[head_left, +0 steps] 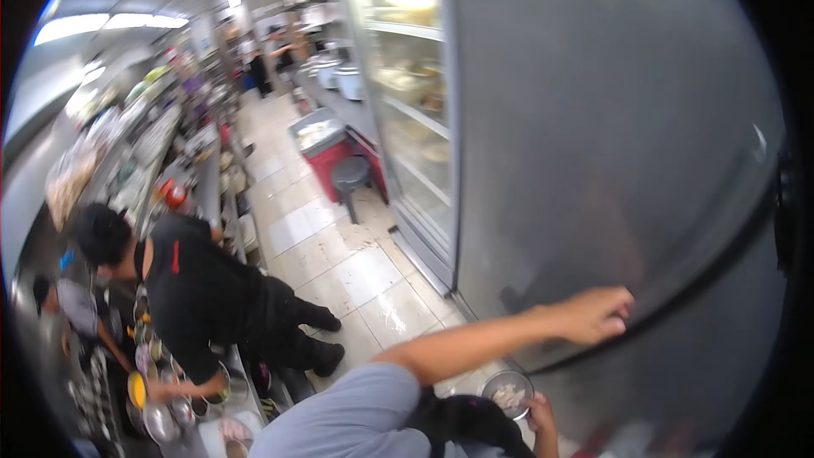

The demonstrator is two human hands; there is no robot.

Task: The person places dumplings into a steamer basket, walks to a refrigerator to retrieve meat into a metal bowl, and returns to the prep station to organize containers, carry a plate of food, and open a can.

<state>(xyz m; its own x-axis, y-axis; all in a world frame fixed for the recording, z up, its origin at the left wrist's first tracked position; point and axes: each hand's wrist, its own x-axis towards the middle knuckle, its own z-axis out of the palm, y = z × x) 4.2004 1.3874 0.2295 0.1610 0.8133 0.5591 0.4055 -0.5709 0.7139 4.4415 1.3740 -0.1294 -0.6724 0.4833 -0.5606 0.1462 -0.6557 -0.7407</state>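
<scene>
My left hand (595,315) reaches across my body to a large grey metal refrigerator door (610,119). Its fingers are curled at the door's lower edge, beside a dark gap; the fingertips are partly hidden. Low in front of me, my right hand (543,414) grips the rim of a round metal bowl (492,383). Pale, whitish chopped pieces (509,396) lie inside the bowl.
Left of the door stands a glass-fronted cabinet (415,102) with food on its shelves. A grey stool (350,174) and red bin (326,165) stand farther along the tiled aisle (365,276). A co-worker in black (203,288) leans over a counter at left; others are beyond.
</scene>
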